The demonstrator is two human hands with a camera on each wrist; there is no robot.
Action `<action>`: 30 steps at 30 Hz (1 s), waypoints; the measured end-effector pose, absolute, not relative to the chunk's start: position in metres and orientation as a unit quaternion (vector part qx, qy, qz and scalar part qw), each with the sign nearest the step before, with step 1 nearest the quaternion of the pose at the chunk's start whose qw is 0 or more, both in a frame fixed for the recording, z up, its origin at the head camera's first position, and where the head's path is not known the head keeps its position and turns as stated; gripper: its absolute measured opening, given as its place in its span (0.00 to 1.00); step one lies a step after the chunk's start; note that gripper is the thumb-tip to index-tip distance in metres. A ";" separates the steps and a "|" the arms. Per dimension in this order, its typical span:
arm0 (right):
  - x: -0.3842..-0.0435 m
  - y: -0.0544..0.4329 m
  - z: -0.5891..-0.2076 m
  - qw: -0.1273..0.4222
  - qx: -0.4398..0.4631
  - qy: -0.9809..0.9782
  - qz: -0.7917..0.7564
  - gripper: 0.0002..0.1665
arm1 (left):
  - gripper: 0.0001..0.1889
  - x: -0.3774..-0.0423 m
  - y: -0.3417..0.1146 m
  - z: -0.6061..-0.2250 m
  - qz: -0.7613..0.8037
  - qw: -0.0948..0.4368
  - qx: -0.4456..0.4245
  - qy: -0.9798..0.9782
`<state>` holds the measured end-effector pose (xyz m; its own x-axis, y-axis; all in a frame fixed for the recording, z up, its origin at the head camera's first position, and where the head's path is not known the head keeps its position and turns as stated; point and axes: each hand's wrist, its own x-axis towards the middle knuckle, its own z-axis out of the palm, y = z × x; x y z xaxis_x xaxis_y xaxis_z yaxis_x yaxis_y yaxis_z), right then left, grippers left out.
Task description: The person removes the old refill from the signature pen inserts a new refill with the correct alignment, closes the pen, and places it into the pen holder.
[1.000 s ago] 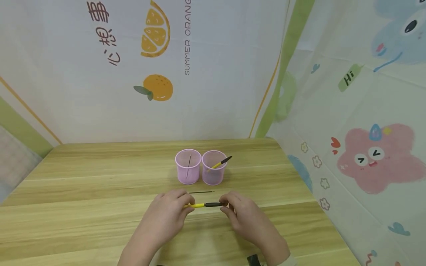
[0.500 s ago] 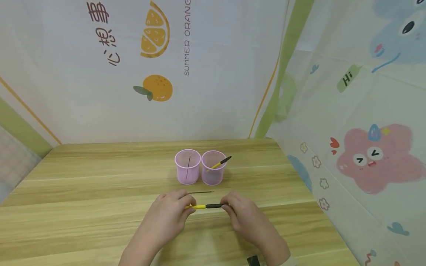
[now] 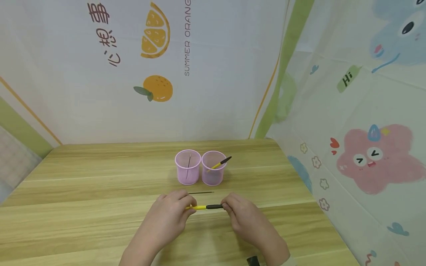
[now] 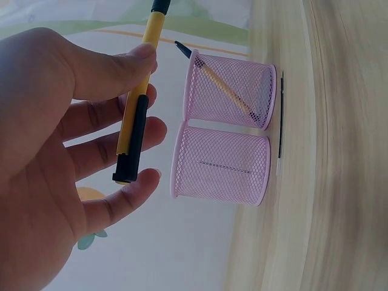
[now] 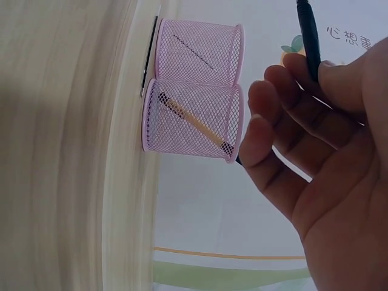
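Pen point(image 3: 207, 207), pinched by left hand point(image 3: 169, 213) and right hand point(image 3: 244, 214), well in from tabletop's point(image 3: 100, 173) back edge: likely fitting or parting its sections; next calls for straight alignment.

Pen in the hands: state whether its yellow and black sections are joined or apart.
Joined: in the left wrist view, the pen's yellow barrel meets its black section without visible gap. Whether tight, I cannot tell.

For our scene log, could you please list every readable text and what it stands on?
"心想事" on the back cloth
"SUMMER ORANG", cut off by the picture's top edge, same cloth
"Hi" in a green patch on the right cloth
No lettering can be made out on the held pen.
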<state>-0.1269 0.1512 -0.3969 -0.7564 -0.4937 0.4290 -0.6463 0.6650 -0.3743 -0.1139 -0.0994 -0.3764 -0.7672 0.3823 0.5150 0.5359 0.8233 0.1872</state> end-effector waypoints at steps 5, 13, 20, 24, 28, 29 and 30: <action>-0.127 0.151 -0.397 0.150 0.309 -0.906 0.250 0.04 | 0.10 -0.114 -0.100 -0.376 -0.163 0.230 -0.247 -0.927; -0.126 0.150 -0.396 0.147 0.302 -0.908 0.250 0.08 | 0.10 -0.114 -0.102 -0.375 -0.161 0.225 -0.240 -0.931; -0.126 0.150 -0.396 0.164 0.306 -0.902 0.256 0.09 | 0.10 -0.114 -0.101 -0.375 -0.160 0.221 -0.241 -0.931; -0.126 0.150 -0.396 0.166 0.306 -0.901 0.259 0.09 | 0.10 -0.113 -0.100 -0.375 -0.159 0.222 -0.241 -0.931; -0.126 0.150 -0.396 0.166 0.308 -0.899 0.263 0.10 | 0.10 -0.113 -0.100 -0.375 -0.160 0.222 -0.240 -0.931; -0.126 0.150 -0.396 0.166 0.309 -0.899 0.263 0.10 | 0.10 -0.113 -0.101 -0.375 -0.160 0.222 -0.240 -0.931; -0.126 0.150 -0.396 0.167 0.310 -0.899 0.262 0.09 | 0.10 -0.113 -0.101 -0.375 -0.160 0.222 -0.240 -0.931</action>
